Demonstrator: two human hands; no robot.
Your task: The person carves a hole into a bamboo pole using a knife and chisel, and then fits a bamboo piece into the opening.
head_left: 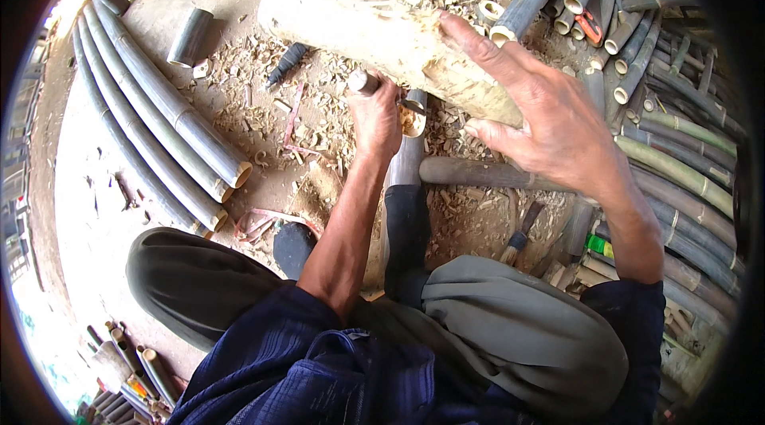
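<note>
My left hand is closed around a short round handle, whose blunt end sticks out above the fist. The rest of that tool is hidden. My right hand holds the near end of a thick, pale wooden log between thumb and fingers. This log is rough and chipped along its middle and slants up to the left, above and beyond my left hand. Beside the left fist lies the cut, hollow end of a bamboo pole, which runs back between my legs.
Several long bamboo poles lie at left, and more bamboo is stacked at right. A dark wooden rod lies below my right hand, near a brush. Shavings litter the ground. An orange-handled tool rests on bamboo.
</note>
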